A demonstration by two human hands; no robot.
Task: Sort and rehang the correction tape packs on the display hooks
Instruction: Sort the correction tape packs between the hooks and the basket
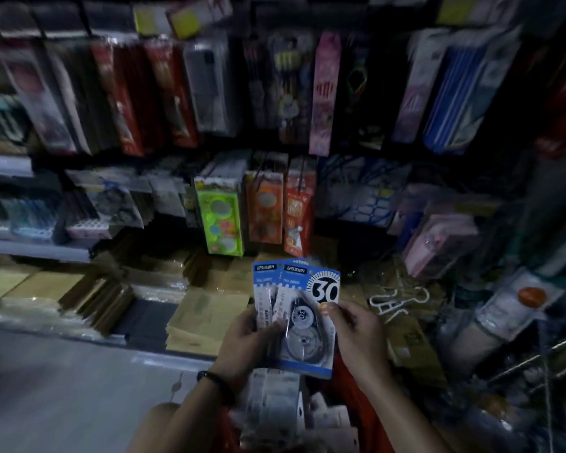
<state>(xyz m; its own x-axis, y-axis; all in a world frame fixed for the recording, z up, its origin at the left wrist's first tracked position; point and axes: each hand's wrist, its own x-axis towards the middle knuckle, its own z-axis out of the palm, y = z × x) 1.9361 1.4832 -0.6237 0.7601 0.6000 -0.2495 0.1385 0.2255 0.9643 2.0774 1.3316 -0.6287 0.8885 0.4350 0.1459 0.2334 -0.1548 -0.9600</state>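
Blue card backs both correction tape packs, which stand upright between the two hands. The left hand grips them from the left, its thumb curled over the clear blister at the front and its other fingers hidden behind the card. The right hand pinches the right edge of the front pack, thumb tip on an orange dot just under the big "30", fingers curled behind. The front pack overlaps the rear pack, whose blue top shows above the left thumb.

Below both wrists lies a heap of spare packs in clear blisters, on something red; I cannot tell what it is. A dark band circles the left wrist.

Beyond the fingertips, brown envelopes lie stacked. Past them hang a green pack and an orange pack. Bare metal hooks jut out to the right of the right hand, well apart from its fingers. The higher rows are dim and blurred.
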